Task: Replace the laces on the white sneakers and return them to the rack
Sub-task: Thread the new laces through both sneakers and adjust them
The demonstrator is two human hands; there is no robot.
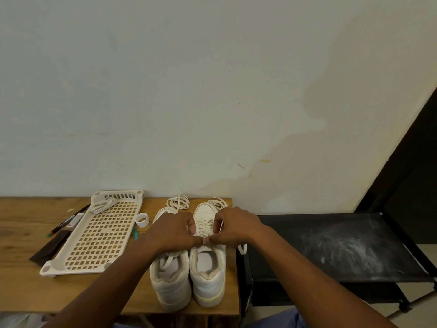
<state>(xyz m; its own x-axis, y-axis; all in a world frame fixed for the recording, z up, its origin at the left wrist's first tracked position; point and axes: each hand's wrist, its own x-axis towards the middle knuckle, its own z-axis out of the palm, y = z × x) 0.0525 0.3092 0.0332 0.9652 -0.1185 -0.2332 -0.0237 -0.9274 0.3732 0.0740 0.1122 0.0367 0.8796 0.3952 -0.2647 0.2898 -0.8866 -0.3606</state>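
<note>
I see the two white sneakers side by side on the tabletop, heels toward me. My left hand and right hand each pinch the lace over the right shoe's tongue. The lace looks soft, light and floppy; I judge it best taken near the stiff tips. Spare laces lie behind; the black rack stands just right.

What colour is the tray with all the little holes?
Cream white, seen in the head view: the tray on the wooden table.

White sneakers — cream perforated tray
</note>
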